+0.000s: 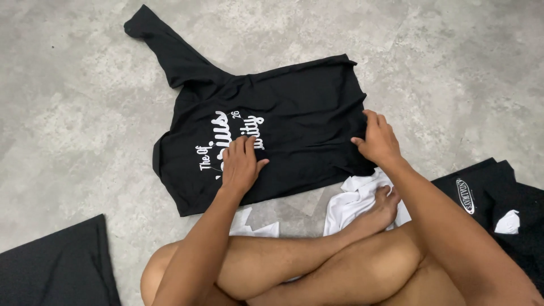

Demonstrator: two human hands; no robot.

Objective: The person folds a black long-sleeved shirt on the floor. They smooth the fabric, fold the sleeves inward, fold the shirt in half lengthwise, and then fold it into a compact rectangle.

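Note:
A black T-shirt (pixel 294 107) with white lettering lies spread on the grey floor, one sleeve stretched toward the top left. My left hand (pixel 240 164) rests flat on the printed part, fingers apart. At the shirt's right edge my right hand (pixel 377 139) pinches the fabric, the edge partly folded under the fingers. My crossed bare legs (pixel 317 260) sit just below the shirt.
A white garment (pixel 354 198) lies under my foot (pixel 382 207) below the black shirt. Folded black clothes (pixel 493 198) with a white oval print lie at the right. Another dark cloth (pixel 56 266) sits at the bottom left. Grey concrete floor (pixel 68 113) surrounds everything.

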